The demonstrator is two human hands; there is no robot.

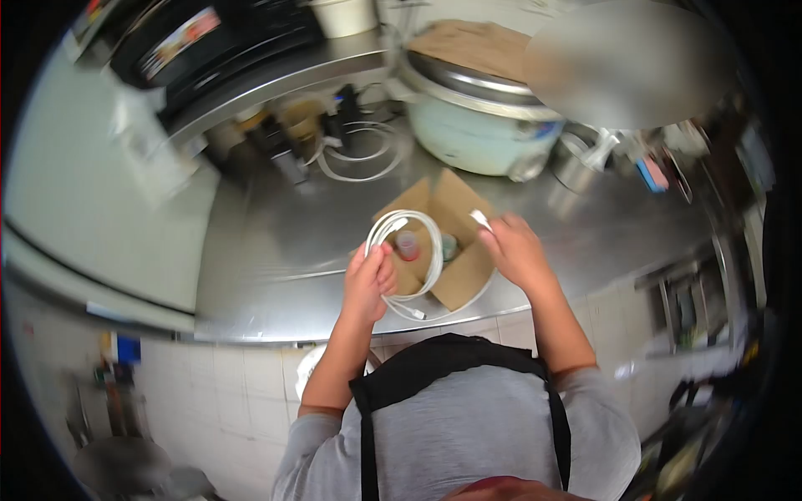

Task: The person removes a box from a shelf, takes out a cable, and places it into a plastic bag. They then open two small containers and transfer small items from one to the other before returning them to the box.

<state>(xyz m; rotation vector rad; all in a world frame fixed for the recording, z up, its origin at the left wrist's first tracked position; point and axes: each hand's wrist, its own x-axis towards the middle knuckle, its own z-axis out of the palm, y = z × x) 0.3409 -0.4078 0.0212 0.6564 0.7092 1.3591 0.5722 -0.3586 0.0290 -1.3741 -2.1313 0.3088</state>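
Observation:
A coiled white cable (436,242) is gripped in my left hand (369,280), its loops standing above an open cardboard box (464,280). One white plug hangs below the coil near the counter's front edge. My right hand (515,249) is closed on the cable's other end, with a white connector (480,219) sticking out past the fingers. A stretch of cable sags between the two hands. Inside the box, partly behind the loops, are a small container with a red part (407,246) and a greenish item (449,246) that I cannot make out.
The box stands on a steel counter (276,238). Behind it is a large pale-green cooker (476,138) with cardboard on top. Another white cable (363,175) lies coiled at the back left near dark devices. A metal cup (575,163) and a pink-and-blue sponge (652,175) are at right.

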